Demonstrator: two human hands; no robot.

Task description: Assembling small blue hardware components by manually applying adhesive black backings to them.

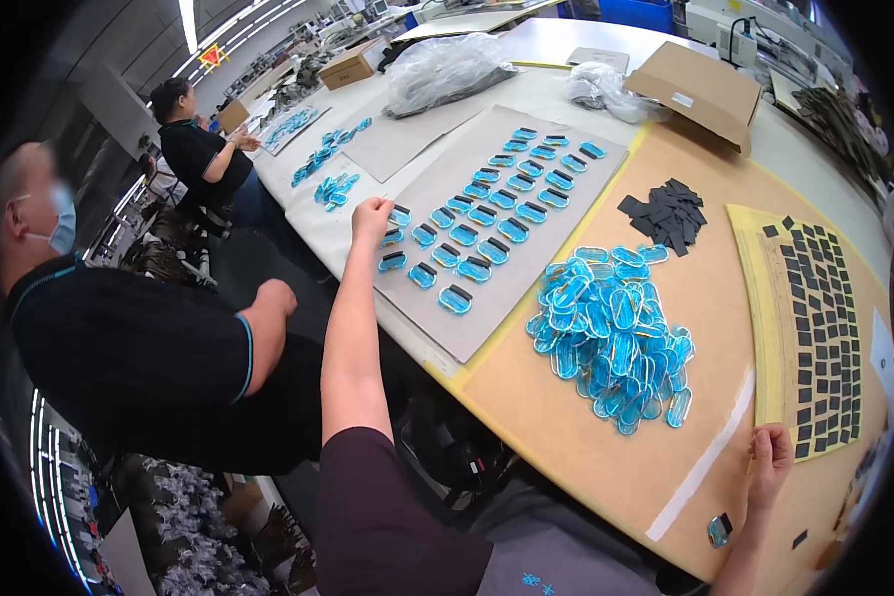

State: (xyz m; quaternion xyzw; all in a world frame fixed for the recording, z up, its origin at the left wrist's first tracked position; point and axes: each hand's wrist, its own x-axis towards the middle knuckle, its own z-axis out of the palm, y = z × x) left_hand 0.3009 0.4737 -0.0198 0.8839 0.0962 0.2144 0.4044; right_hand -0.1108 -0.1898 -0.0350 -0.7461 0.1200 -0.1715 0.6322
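Left hand (371, 221), fingers drawn in, pinches beside blue ovals (482, 217) on grey board (526, 268), hold unclear | right hand (771, 457) curls closed by yellow sheet (750, 298), hold unclear | ovals lie spaced, perhaps keeping each reachable; loose pile (611, 333) on counter (531, 422)

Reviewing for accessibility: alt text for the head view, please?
A person's left hand is beside blue oval pieces with black strips, arranged on a grey board; the right hand near a yellow sheet bearing black squares. Between lies a heap of blue ovals.
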